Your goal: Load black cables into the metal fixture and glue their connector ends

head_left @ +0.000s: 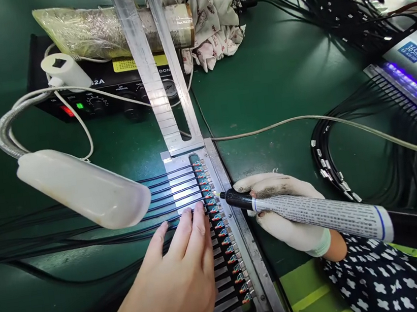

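Observation:
My bare left hand lies with its fingers stretched out, fingertips resting on the metal fixture and the black cables beside the connector row. Small metal connectors with coloured wires sit in a line along the fixture. In a white glove with dirty fingertips, my right hand is closed around a glue dispensing pen. The pen has a black front end and a wrap of printed text. Its thin tip points at one connector just above my left fingertips; whether it touches cannot be made out.
A white lamp hangs over the cables on the left. Behind it stand a black dispenser controller, a plastic-wrapped roll and a crumpled cloth. On the right are a 365nm purple light unit and cable bundles.

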The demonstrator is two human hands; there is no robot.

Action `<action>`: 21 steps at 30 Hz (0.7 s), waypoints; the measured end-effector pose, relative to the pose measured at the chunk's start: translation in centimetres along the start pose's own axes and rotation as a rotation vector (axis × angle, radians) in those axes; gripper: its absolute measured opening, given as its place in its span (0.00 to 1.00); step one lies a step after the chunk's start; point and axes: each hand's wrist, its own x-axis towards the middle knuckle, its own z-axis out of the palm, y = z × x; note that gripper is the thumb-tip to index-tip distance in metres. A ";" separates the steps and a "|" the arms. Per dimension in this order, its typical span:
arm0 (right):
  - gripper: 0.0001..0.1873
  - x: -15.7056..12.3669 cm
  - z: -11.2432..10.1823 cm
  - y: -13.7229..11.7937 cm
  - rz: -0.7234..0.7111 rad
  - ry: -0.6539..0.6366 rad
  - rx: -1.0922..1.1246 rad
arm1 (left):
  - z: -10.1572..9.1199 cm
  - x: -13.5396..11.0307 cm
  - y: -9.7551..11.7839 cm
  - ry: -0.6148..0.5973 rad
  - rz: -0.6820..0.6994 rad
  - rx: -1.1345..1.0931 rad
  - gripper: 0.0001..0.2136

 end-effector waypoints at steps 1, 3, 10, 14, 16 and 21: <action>0.13 0.0 0.0 0.0 -0.006 -0.001 0.001 | 0.0 0.0 0.0 -0.001 0.001 0.001 0.29; 0.13 0.0 -0.1 0.1 -0.023 -0.002 0.001 | 0.1 0.1 0.0 -0.002 0.001 0.003 0.30; 0.14 0.0 -0.2 0.1 -0.049 -0.002 0.002 | 0.1 0.0 0.1 0.002 0.014 -0.007 0.31; 0.13 0.0 -0.2 -0.2 -0.067 -0.009 -0.015 | 0.1 -0.2 0.1 0.000 0.015 -0.009 0.33; 0.12 0.0 -0.3 -0.3 -0.062 -0.013 -0.023 | 0.2 -0.2 0.1 -0.004 0.012 -0.007 0.34; 0.12 0.1 -0.3 -0.4 -0.057 -0.017 -0.039 | 0.5 -0.3 0.1 -0.018 0.020 -0.014 0.34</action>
